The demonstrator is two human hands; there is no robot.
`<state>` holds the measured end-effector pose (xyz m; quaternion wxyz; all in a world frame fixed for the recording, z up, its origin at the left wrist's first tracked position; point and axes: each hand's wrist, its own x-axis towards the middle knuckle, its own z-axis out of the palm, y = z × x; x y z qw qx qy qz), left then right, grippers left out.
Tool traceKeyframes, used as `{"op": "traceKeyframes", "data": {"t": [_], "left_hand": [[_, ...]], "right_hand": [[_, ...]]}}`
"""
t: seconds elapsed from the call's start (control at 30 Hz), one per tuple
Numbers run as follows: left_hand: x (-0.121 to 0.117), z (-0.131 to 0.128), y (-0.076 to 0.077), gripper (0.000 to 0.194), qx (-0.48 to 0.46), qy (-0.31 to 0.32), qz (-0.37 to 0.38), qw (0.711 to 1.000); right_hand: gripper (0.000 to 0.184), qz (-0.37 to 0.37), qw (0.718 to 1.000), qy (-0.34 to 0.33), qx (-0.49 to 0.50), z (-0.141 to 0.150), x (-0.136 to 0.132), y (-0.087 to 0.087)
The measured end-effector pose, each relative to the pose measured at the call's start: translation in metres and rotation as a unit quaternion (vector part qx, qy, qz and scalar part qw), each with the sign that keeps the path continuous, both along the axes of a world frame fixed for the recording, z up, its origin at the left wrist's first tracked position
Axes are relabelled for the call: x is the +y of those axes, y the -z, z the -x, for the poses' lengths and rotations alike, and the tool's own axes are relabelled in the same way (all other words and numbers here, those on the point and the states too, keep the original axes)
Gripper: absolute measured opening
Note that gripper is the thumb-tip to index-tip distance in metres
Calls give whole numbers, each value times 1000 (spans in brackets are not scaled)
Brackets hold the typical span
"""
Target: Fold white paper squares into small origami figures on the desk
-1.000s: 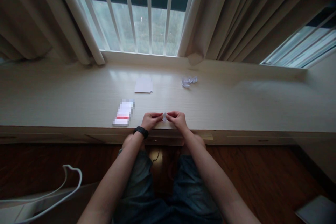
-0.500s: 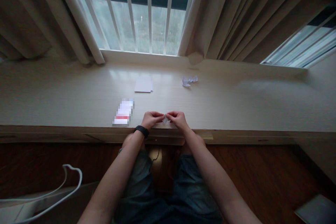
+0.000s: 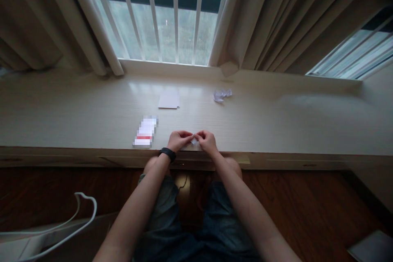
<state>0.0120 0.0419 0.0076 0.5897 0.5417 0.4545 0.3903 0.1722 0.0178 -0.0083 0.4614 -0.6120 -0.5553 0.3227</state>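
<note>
Near the front edge of the pale desk [image 3: 276, 123], my left hand [image 3: 179, 140] and my right hand [image 3: 206, 141] meet fingertip to fingertip. Both pinch one small piece of folded white paper [image 3: 194, 141], and the fingers cover part of it. Its exact shape is too small to make out. A stack of white paper squares [image 3: 168, 99] lies beyond my left hand. Farther back and to the right sit several small folded paper pieces [image 3: 222, 95], bunched together.
A phone-like object [image 3: 145, 132], its surface blurred out, lies left of my left hand. Behind the desk are a barred window [image 3: 166, 28] and grey-brown curtains [image 3: 276, 16]. A white looped frame [image 3: 89, 213] stands low at the left. Drawers run under the desk edge.
The fingers have shifted slightly on the folded paper, and a little more of it shows below them. The view has moved a touch; the other things lie where they were.
</note>
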Motion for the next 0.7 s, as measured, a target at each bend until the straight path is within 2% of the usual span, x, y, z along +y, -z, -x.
{"op": "traceKeyframes", "data": {"t": [0.13, 0.27, 0.4, 0.57, 0.7], "left_hand": [[0, -3, 3, 49, 0, 1, 14, 1000], [0, -5, 7, 44, 39, 2, -12, 999], [0, -3, 7, 37, 44, 28, -28, 998], [0, 1, 0, 35, 43, 61, -27, 997], [1, 2, 3, 35, 78, 72, -65, 992]], "right_hand": [[24, -1, 997, 69, 23, 3, 1, 0], [26, -5, 995, 92, 32, 4, 1, 2], [28, -10, 997, 53, 50, 1, 0, 3], [37, -10, 993, -11, 121, -2, -1, -1], [35, -7, 988, -43, 146, -2, -2, -6]]}}
